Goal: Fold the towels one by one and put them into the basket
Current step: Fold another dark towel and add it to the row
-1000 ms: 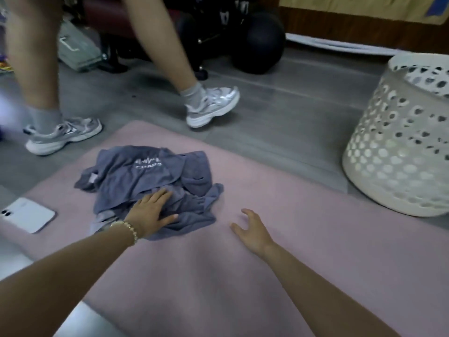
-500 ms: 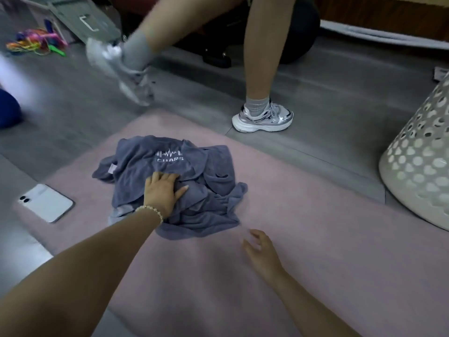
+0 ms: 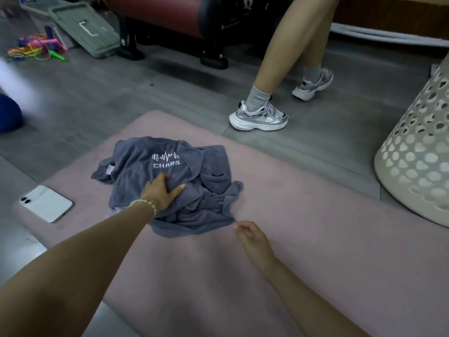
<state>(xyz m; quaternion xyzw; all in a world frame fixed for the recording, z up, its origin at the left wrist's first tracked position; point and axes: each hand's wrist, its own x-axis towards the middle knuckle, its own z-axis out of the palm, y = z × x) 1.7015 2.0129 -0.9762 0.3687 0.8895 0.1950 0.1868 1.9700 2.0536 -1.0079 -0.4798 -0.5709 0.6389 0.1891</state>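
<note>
Pink mat [image 3: 315, 239] on grey flooring carries one crumpled heap of grey towels [image 3: 206, 171], stitched "CHARS" under a barbell mark; their number is unclear. On it the left hand [image 3: 161, 190] grips the folds; the right hand [image 3: 250, 237], fingers curled, sits at its near corner, hold unclear. One white phone [image 3: 46, 203] lies left, one perforated basket [image 3: 418, 161] stands right, and a passer-by's two sneakers [image 3: 258, 116] are beyond.

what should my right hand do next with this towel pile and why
Probably pinch the near corner of the crumpled grey-blue towel heap with the right hand and draw it out flat over the pink mat. The left hand grips the heap's middle, the right fingertips sit right by that corner, nothing looks folded yet, and the white perforated plastic basket stands to the right.
</note>
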